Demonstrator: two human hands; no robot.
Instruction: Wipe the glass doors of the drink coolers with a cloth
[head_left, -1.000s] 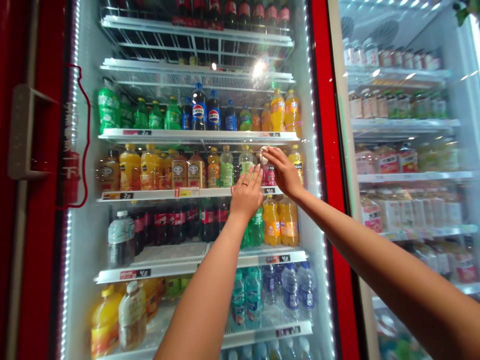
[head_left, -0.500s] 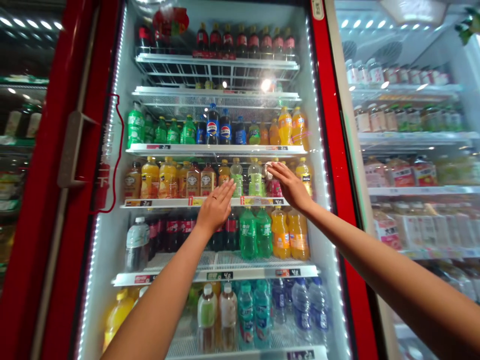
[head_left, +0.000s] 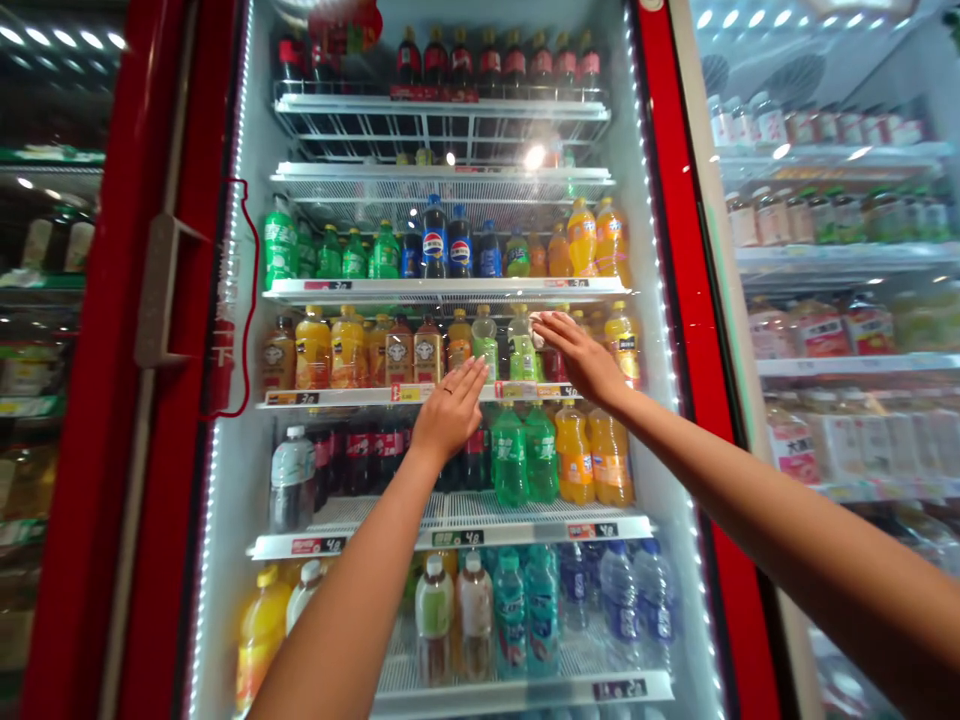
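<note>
My right hand (head_left: 581,358) is open, fingers extended at the top of a red-labelled plastic bottle (head_left: 551,364); it looks light and slick, best taken around its body; my left hand (head_left: 450,410) is open, fingers spread.

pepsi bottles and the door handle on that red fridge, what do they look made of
The Pepsi bottles look like clear, glossy plastic: the dark cola shows through the walls, which catch bright highlights. The door handle looks like matte beige moulded plastic, though painted metal is possible; its dull, even surface leaves that open.
</note>
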